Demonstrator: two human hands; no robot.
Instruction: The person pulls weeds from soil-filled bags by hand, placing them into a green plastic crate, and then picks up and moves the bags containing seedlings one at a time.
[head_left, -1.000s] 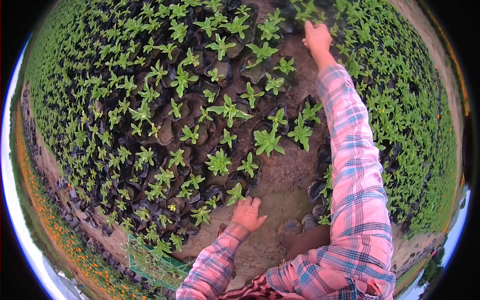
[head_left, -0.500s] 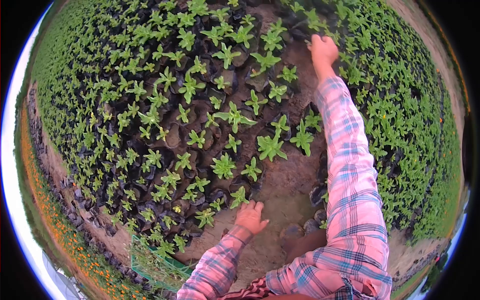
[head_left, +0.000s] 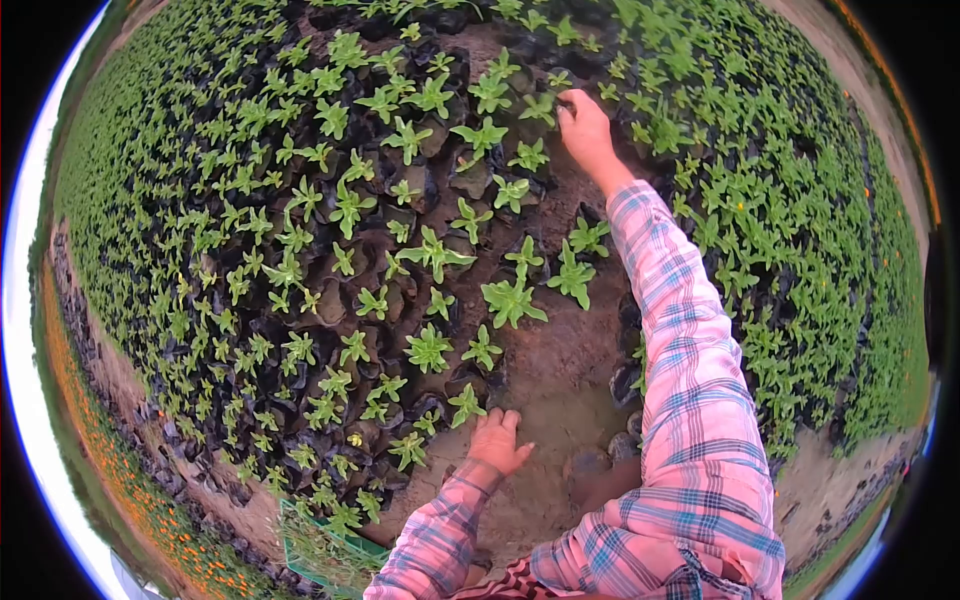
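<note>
My right hand [head_left: 585, 130] reaches far forward, its thumb and fingers pinched together beside a small green seedling [head_left: 540, 108]; whether anything is between the fingertips is too small to tell. My left hand [head_left: 499, 442] rests on the damp soil [head_left: 560, 410] near my body, its fingers apart and nothing in it. Just beyond its fingertips stands a seedling [head_left: 466, 404] in a dark bag. Rows of similar seedlings in black bags [head_left: 428, 348] spread ahead and to the left.
A green crate [head_left: 320, 548] with plant cuttings sits at lower left. Denser green plants [head_left: 790, 230] fill the right side. Orange flowers [head_left: 170, 525] line the far left edge. Dark bags [head_left: 628, 385] stand beside my right sleeve.
My right hand has moved left and slightly nearer, with its fingers now by a seedling. The view has shifted a little. My left hand stays on the soil.
</note>
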